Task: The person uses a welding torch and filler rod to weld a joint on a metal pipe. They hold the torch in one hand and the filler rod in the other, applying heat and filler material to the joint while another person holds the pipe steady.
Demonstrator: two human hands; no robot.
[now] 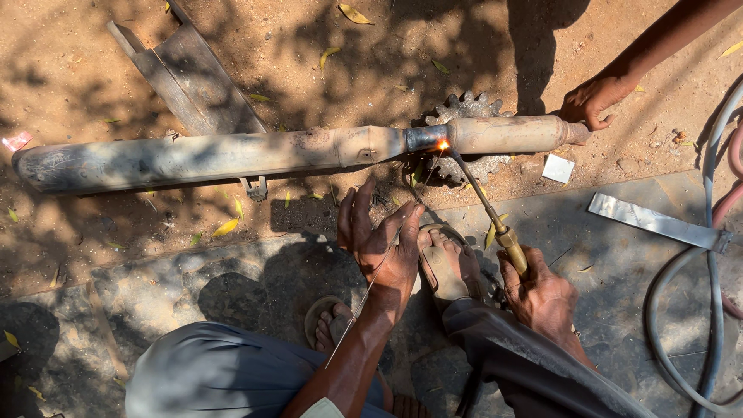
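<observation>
I am gripping the brass-handled gas torch [495, 224] in my right hand [542, 294], left hand [379, 240] fingers pinching thin filler wire [371, 282], brazing the long rusty grey metal pipe's [232, 155] joint, seam only partly done.

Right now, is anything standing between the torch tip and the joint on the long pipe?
Nothing visible does. The torch in the right hand reaches the pipe joint freely; the left hand feeds a thin rod alongside.
</observation>
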